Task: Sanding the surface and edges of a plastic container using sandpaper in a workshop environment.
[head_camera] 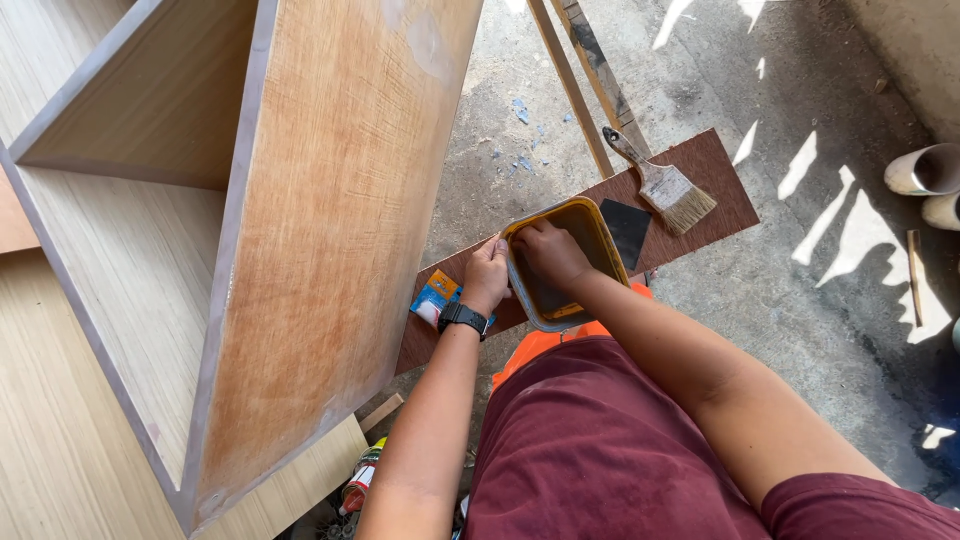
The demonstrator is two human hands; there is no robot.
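- Our left hand (487, 275) grips the rim of the yellow tub (597, 228) with closed fingers.
- Our right hand (549, 252) reaches inside; whether its fingers grip anything we cannot tell.
- The tub sits on a brown board (715, 170), a paintbrush (665, 185) nearby.

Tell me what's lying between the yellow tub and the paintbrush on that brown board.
A dark flat square sheet lies between the yellow tub and the paintbrush on the brown board, seen in the head view.

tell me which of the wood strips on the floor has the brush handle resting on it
The right-hand strip, the darker, wider one. The brush handle lies across its lower end; the paler, thinner left strip lies clear of it.
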